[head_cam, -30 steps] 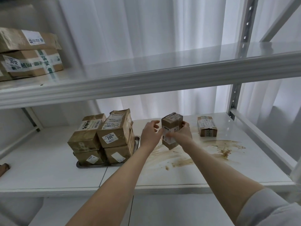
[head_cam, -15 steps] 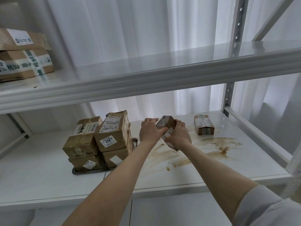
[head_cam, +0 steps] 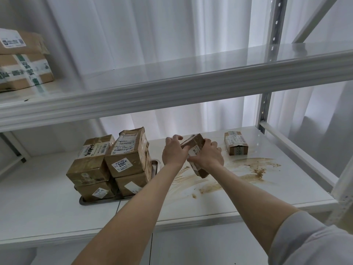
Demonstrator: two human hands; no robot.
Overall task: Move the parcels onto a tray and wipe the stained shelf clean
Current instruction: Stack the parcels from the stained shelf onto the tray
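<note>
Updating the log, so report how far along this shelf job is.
Done: at least four parcels sit stacked on the tray. In hand: the left hand and right hand both grip a small parcel, tilted over the stain. Left: one last parcel lies at the back right of the shelf, and the brown stain is unwiped.
</note>
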